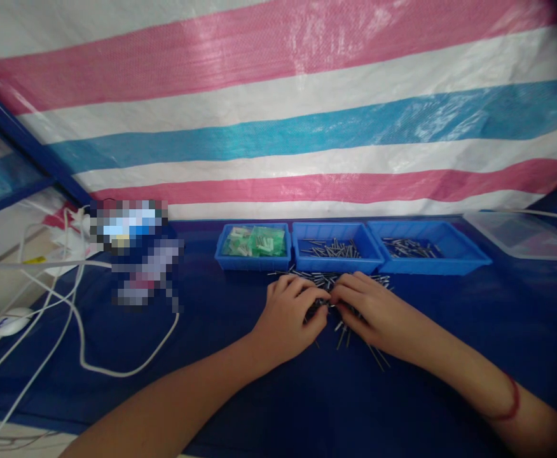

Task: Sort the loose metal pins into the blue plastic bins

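A loose pile of thin metal pins that look like blind rivets [323, 278] lies on the blue tabletop, just in front of the bins. My left hand [290, 312] curls over the pile's left side, with rivets showing between thumb and fingers. From the right, my right hand [378, 312] bends its closed fingers over more rivets. The fingertips of both hands nearly meet, so what exactly they grip is partly hidden. Several long pins stick out below my right hand toward the front.
Behind the hands, a blue bin [219, 259] holds green packets; two more blue bins [338, 266] [450, 266] hold metal pins. A clear plastic lid [521, 238] lies at right. White cables [81, 343] and a mouse [14, 322] are at left, near blurred items. A striped sheet [278, 140] hangs behind.
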A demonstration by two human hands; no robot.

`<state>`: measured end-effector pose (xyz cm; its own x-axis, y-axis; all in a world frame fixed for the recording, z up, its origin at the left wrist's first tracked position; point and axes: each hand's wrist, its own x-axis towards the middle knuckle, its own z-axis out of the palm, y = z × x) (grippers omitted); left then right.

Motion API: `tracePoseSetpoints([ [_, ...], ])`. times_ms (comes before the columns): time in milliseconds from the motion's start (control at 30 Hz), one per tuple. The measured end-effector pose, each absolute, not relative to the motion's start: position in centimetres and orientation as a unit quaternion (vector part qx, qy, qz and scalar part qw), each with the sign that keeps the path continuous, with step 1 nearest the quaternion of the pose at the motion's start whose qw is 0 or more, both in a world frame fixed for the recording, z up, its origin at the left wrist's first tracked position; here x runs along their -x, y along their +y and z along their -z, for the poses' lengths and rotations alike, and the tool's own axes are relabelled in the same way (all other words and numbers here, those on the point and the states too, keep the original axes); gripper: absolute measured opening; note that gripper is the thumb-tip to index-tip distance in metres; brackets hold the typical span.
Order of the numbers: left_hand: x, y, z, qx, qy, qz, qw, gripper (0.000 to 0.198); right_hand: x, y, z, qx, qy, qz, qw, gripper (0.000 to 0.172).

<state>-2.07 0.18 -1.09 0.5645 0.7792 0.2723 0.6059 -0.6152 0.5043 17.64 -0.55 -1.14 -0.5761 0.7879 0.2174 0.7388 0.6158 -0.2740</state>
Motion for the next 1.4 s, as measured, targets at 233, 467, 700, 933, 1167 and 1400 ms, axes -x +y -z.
tracePoseSetpoints([
  [233, 2.1, 0.4, 1.2, -0.856, 0.419, -0.252, 0.168, 0.018, -17.6, -0.6, 0.7, 0.428, -0.881, -0.091, 0.180, 0.020],
  [467, 2.3, 0.8, 1.1, -0.855, 0.411, -0.272, 0.164, 0.022, -17.7, -0.8, -0.3, 0.422, -0.866, -0.101, 0.249, 0.020],
  [700, 2.3, 0.9, 1.4, -0.867, 0.370, -0.290, 0.166, 0.020, -17.3, -1.4, -0.7, 0.385, -0.847, -0.163, 0.329, 0.021],
  [933, 2.3, 0.9, 0.8, -0.849, 0.362, -0.337, 0.187, 0.019, -16.9, -1.7, 0.0, 0.468, -0.736, -0.250, 0.420, 0.018],
  [1167, 2.3, 0.7, 1.0, -0.845, 0.373, -0.333, 0.192, 0.017, -16.2, -1.7, -0.3, 0.478, -0.620, -0.379, 0.494, 0.019],
  [1400, 2.2, 0.7, 1.1, -0.846, 0.370, -0.326, 0.203, 0.014, -16.2, -1.5, -0.4, 0.488, -0.582, -0.427, 0.491, 0.022],
])
